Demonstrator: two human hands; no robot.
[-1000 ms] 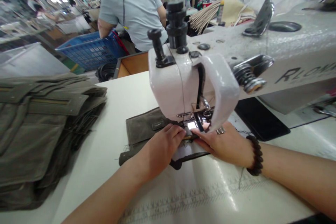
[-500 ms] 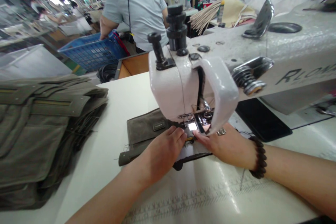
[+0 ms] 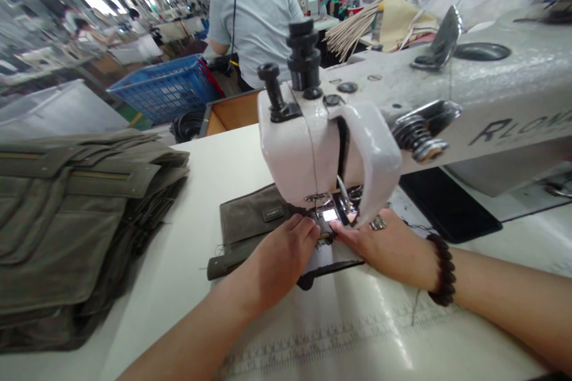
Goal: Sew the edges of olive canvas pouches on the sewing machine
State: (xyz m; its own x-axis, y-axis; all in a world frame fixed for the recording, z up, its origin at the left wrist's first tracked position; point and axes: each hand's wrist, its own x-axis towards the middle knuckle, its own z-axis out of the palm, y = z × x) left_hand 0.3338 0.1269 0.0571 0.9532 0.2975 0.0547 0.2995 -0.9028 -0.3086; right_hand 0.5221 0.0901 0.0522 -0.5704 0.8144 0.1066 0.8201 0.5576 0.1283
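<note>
An olive-grey fabric panel [image 3: 250, 217] with a small label patch lies under the head of a white sewing machine [image 3: 290, 155]. My left hand [image 3: 286, 253] bears down on it left of the presser foot, fingers together and thumb side hidden. Close to the needle area, my right hand [image 3: 388, 250] pinches the panel's right part, its fingers partly behind the machine's guard. Between the two hands shows a short stretch of yellowish zipper teeth [image 3: 325, 236]. A bright light spot falls beside the foot. The needle tip cannot be made out.
A stack of olive-grey fabric pieces [image 3: 58, 238] is at the left. A black phone-like slab [image 3: 449, 205] lies under the machine arm. Ruler markings [image 3: 313, 348] run along the table's front. Beyond stand a blue basket [image 3: 165, 92] and a co-worker [image 3: 254, 12].
The co-worker's arm has come away from the blue basket, and the body has shifted right. My hands and the panel hold almost the same place at the machine; the view has shifted slightly.
</note>
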